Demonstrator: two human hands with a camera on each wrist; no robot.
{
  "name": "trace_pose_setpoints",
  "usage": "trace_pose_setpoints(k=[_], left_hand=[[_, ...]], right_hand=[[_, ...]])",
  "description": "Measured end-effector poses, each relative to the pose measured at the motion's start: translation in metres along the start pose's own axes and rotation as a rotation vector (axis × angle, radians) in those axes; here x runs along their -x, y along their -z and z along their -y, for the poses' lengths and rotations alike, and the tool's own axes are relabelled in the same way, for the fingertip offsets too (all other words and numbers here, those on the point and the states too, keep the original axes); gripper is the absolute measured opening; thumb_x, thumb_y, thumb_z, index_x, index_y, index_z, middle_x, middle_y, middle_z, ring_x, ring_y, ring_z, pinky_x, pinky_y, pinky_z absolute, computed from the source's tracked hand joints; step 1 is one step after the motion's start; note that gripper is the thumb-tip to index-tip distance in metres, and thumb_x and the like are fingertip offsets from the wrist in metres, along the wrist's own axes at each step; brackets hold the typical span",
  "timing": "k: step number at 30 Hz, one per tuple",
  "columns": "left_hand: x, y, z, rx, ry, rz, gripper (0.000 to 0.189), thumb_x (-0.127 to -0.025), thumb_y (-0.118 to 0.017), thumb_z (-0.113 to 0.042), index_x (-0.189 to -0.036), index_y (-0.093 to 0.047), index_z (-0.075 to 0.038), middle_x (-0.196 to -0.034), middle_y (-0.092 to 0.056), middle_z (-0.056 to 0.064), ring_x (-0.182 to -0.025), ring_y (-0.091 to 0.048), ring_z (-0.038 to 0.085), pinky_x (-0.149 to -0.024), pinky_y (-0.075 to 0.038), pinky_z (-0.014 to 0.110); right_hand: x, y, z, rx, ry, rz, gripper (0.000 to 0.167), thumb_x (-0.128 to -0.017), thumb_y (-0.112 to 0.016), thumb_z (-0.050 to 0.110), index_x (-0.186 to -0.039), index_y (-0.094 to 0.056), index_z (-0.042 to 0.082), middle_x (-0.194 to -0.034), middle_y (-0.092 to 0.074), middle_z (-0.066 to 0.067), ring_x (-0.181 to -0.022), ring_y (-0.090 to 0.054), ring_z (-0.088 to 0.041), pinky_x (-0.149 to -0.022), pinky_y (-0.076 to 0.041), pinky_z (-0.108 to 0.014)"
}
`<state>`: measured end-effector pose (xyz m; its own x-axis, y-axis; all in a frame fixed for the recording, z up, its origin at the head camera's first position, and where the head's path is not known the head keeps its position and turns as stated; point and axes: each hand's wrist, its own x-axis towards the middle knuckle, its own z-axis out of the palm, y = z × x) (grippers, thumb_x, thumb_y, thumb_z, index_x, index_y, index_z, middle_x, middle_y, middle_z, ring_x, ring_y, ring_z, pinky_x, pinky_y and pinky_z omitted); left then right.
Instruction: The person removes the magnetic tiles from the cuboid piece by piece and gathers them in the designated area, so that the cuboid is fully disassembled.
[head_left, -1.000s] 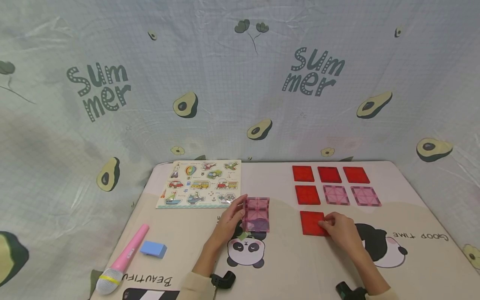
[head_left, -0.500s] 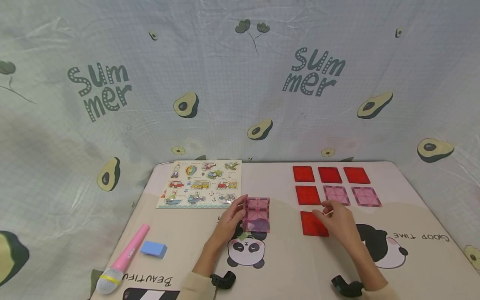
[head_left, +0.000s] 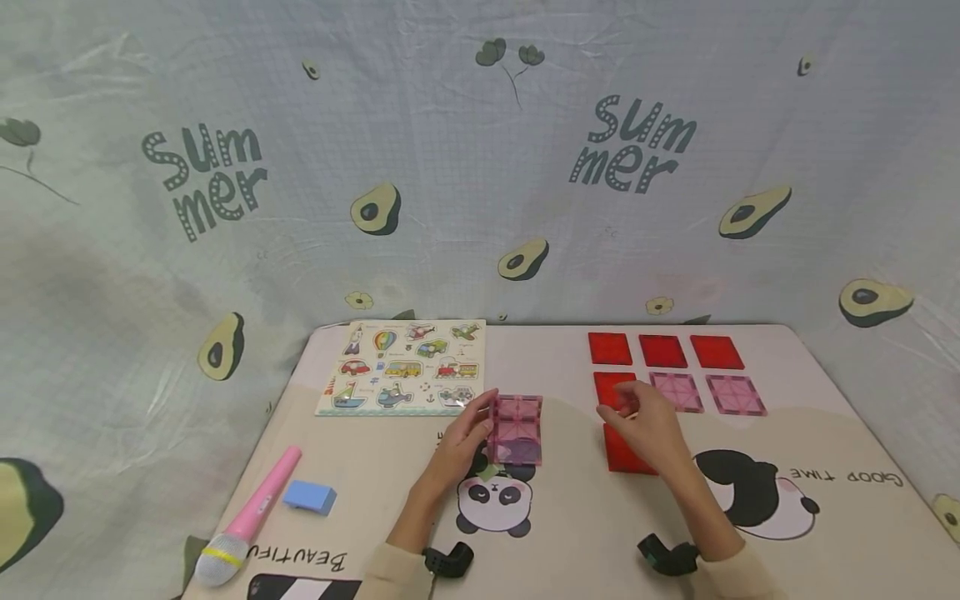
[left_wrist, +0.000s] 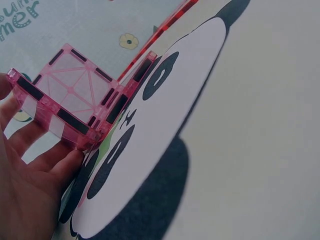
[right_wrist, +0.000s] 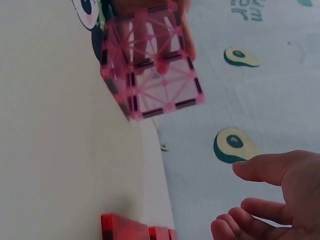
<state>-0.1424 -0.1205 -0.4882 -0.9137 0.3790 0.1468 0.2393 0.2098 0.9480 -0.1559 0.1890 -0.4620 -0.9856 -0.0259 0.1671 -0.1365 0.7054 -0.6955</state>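
Note:
A pink see-through structure of magnetic tiles, joined at right angles, stands in the middle of the table. My left hand touches its left side; in the left wrist view the extended fingers lie along the outside of an upright pink tile. My right hand hovers above the red tiles on the right, partly covering the front red tile and the second-row red tile. Nothing sits between its thumb and loosely bent fingers in the right wrist view.
Behind my right hand lie a row of red tiles and two flat pink tiles. A picture puzzle board lies back left. Nearer on the left are a pink toy microphone and a blue block.
My right hand has let go of the front red tile's right edge, risen, and moved left and away from me toward the structure. The left hand and the pink structure have stayed put.

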Motion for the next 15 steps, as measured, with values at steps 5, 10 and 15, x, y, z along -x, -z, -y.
trace_pose_setpoints(k=[5,10,15], left_hand=[[0.0,0.0,0.0,0.007,-0.002,-0.005,0.051,-0.106,-0.04,-0.012,-0.155,-0.032,-0.001,-0.159,-0.036,0.021,-0.144,-0.042,0.04,-0.118,-0.038,0.051],[0.0,-0.001,0.0,0.01,0.002,-0.008,0.05,-0.105,-0.04,-0.012,-0.154,-0.033,-0.001,-0.159,-0.037,0.02,-0.144,-0.041,0.041,-0.118,-0.038,0.051],[0.0,0.001,-0.001,-0.003,0.011,0.002,0.051,-0.106,-0.039,-0.012,-0.155,-0.032,-0.002,-0.16,-0.036,0.02,-0.145,-0.041,0.04,-0.118,-0.038,0.05]], right_hand=[[-0.005,-0.013,0.009,-0.002,0.004,0.022,0.049,-0.088,-0.075,0.024,-0.128,-0.06,0.0,-0.112,-0.067,-0.019,-0.092,-0.064,-0.025,-0.078,-0.061,-0.031],[-0.01,-0.027,0.017,-0.044,0.035,0.044,0.049,-0.086,-0.077,0.023,-0.127,-0.06,0.004,-0.118,-0.067,-0.018,-0.096,-0.065,-0.026,-0.085,-0.062,-0.042],[-0.017,-0.04,0.024,-0.104,0.077,0.078,0.047,-0.085,-0.078,0.021,-0.125,-0.06,0.004,-0.119,-0.066,-0.019,-0.101,-0.067,-0.027,-0.086,-0.063,-0.041]])
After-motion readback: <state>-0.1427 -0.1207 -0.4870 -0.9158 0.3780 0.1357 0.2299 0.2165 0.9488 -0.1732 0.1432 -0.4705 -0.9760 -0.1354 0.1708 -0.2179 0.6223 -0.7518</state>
